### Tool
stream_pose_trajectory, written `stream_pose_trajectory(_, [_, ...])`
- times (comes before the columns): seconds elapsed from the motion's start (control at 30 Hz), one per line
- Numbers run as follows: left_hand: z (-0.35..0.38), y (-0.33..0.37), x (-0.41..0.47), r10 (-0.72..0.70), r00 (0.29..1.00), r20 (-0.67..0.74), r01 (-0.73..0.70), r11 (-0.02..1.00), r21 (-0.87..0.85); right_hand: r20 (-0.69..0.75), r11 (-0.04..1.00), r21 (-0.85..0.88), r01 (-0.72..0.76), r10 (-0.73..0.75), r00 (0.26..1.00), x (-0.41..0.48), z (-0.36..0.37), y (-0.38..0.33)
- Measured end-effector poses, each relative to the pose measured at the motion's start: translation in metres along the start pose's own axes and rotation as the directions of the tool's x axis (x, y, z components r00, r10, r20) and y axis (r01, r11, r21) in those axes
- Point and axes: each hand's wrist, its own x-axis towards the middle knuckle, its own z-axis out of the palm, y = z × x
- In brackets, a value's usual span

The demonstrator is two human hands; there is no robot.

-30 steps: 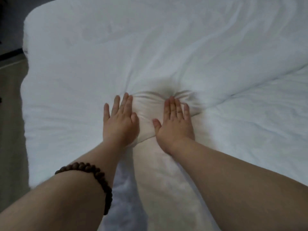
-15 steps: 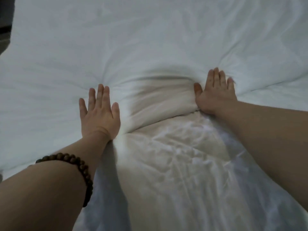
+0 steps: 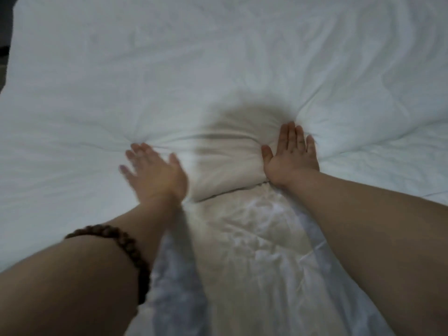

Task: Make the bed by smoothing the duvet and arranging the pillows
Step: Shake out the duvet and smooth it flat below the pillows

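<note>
Fingers first: on the right hand [image 3: 291, 157] the fingers [image 3: 292, 135] are straight and close together, palm down, pressing flat into the duvet [image 3: 218, 69] with nothing gripped. The left hand [image 3: 155, 174] is blurry. Its fingers [image 3: 138, 152] look straight and a bit spread, holding nothing, but I can't tell if they touch the fabric or sit just above it.

Between the 2 hands the duvet's near edge bunches into a puffy ridge [image 3: 228, 163], and creases fan out from the fingertips toward the far side. The rest of the duvet covers nearly everything beyond the fingers.

My guess on handling: it's light, soft and squishy, and it slides easily over what's under it. Flat palms sweeping outward from that ridge should do more than pinching. For a pull, I'd grab the edge right beside the heels of the hands.

Behind the wrists lies a crinkled white sheet [image 3: 254, 251]. There's a beaded bracelet [image 3: 126, 241] on the left forearm. No pillows in view. Far left of the fingers is a dark sliver [image 3: 6, 32] of room, too dim to read.
</note>
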Motion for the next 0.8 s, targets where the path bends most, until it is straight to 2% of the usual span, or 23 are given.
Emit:
stream_pose_trajectory(0.03, [0.001,0.031,-0.006,0.120,0.992,-0.028,-0.121,0.992,-0.024,-0.004,1.000,0.007,-0.001,0.001,1.000,0.001,0.000,0.000])
stream_pose_trajectory(0.07, [0.008,0.061,-0.014,0.324,0.945,-0.041,-0.324,0.946,-0.013,-0.011,1.000,0.015,-0.002,0.002,1.000,0.002,0.000,0.001])
stream_pose_trajectory(0.1, [0.015,0.085,-0.023,0.508,0.860,-0.037,-0.508,0.861,0.007,-0.017,1.000,0.017,-0.002,0.002,1.000,0.003,0.000,0.004])
stream_pose_trajectory(0.13, [0.020,0.101,-0.028,0.608,0.794,-0.016,-0.607,0.794,0.019,-0.016,1.000,0.010,0.003,-0.002,1.000,0.004,-0.001,0.007])
stream_pose_trajectory(0.17, [0.023,0.108,-0.030,0.627,0.779,0.006,-0.627,0.779,0.031,-0.009,1.000,0.001,0.012,-0.012,1.000,0.003,-0.002,0.009])
stream_pose_trajectory(0.23, [0.030,0.106,-0.031,0.585,0.811,0.000,-0.584,0.810,0.059,-0.012,0.999,-0.008,0.051,-0.051,0.999,0.003,-0.002,0.012])
stream_pose_trajectory(0.3, [0.034,0.101,-0.027,0.591,0.806,-0.024,-0.588,0.806,0.072,-0.046,0.997,-0.011,0.071,-0.071,0.996,0.013,-0.005,0.021])
stream_pose_trajectory(0.33, [0.033,0.102,-0.026,0.597,0.802,-0.014,-0.595,0.801,0.058,-0.066,0.999,-0.009,0.046,-0.047,0.997,0.023,-0.010,0.032])
stream_pose_trajectory(0.4, [0.033,0.104,-0.024,0.603,0.798,-0.015,-0.601,0.797,0.050,-0.083,0.994,0.051,-0.096,0.100,0.992,0.050,-0.023,0.066])
stream_pose_trajectory(0.47, [0.037,0.103,-0.024,0.601,0.800,-0.012,-0.599,0.799,0.054,-0.046,0.968,0.082,-0.235,0.240,0.970,0.078,-0.034,0.107])
stream_pose_trajectory(0.5, [0.039,0.104,-0.022,0.607,0.795,-0.010,-0.605,0.794,0.059,-0.036,0.964,0.060,-0.259,0.261,0.965,0.086,-0.034,0.125])
stream_pose_trajectory(0.63, [0.044,0.105,-0.019,0.615,0.787,-0.055,-0.611,0.788,0.074,-0.118,0.980,0.036,-0.196,0.199,0.973,0.097,-0.016,0.137])
stream_pose_trajectory(0.8, [0.033,0.108,-0.021,0.590,0.807,0.022,-0.587,0.799,0.128,-0.133,0.982,0.001,-0.188,0.187,0.973,0.104,-0.013,0.135])
